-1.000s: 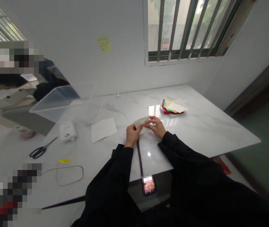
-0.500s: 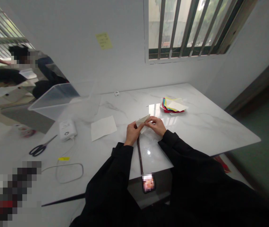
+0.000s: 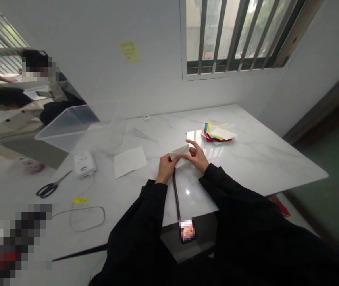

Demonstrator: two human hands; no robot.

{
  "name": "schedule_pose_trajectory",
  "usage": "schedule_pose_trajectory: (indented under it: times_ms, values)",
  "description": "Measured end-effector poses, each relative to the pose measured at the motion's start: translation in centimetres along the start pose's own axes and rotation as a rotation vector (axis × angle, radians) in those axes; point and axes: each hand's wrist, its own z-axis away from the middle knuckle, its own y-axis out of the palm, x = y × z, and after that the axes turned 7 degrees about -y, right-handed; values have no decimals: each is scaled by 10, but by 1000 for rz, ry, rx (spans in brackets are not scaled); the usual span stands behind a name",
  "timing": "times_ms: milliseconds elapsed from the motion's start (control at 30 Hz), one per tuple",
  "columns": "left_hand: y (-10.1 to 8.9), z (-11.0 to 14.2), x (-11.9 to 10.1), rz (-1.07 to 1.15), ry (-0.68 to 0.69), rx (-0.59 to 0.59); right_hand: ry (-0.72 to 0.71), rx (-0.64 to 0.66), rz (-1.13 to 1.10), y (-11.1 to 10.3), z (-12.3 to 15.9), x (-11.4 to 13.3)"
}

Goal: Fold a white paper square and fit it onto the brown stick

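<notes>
A folded sheet of pale paper [image 3: 179,155], roughly triangular, lies at the middle of the marble table. My left hand [image 3: 166,168] pinches its near left corner, and the fingers hide part of the fold. My right hand [image 3: 197,156] sits at the sheet's right end with fingers spread and the index finger raised. A flat white paper square [image 3: 130,161] lies to the left of my hands. Beyond them is a small stack of coloured paper [image 3: 218,133] in yellow, red, and blue.
A dark cord [image 3: 175,194] runs from under my left hand to a phone [image 3: 187,231] at the table's near edge. Scissors [image 3: 52,187], a white device [image 3: 84,164], a looped cable [image 3: 87,218], and a transparent plastic box [image 3: 68,128] lie left. A person [image 3: 35,65] sits farther left.
My right hand's fingers have spread and lifted from the paper, with the index finger now raised. My left hand still pinches the sheet, which now lies flatter.
</notes>
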Motion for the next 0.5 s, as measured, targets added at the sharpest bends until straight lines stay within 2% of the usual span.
schedule_pose_trajectory:
  times_ms: [500]
  values:
    - [2, 4, -8, -11, 19, -11, 25, 22, 52, 0, -2, -2]
